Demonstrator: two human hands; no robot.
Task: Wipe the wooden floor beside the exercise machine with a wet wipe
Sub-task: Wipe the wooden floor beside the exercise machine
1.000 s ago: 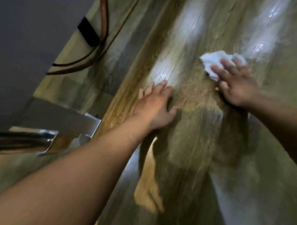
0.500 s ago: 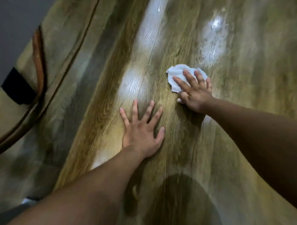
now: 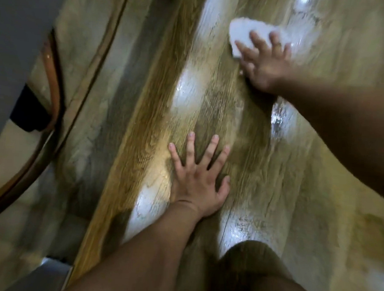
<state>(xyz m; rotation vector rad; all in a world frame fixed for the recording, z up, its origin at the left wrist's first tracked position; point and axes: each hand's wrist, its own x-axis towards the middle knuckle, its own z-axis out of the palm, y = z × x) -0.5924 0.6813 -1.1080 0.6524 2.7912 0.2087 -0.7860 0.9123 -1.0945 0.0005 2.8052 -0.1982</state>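
Observation:
A crumpled white wet wipe (image 3: 244, 34) lies on the glossy wooden floor (image 3: 148, 121) at the upper right. My right hand (image 3: 264, 62) presses down on it with spread, straight fingers; part of the wipe is hidden under the palm. My left hand (image 3: 198, 178) lies flat on the boards in the middle of the view, fingers splayed, holding nothing. Wet streaks shine on the planks between and around both hands.
The grey body of the exercise machine (image 3: 12, 49) fills the upper left, with a curved brown cable or tube (image 3: 54, 99) and a black bracket (image 3: 28, 114) along its edge. A grey metal corner (image 3: 56, 269) shows at the bottom left. My head's shadow falls at the bottom centre.
My right hand has slid the wipe farther away and to the right across the boards. The left hand has stayed planted flat on the floor while the view shifted.

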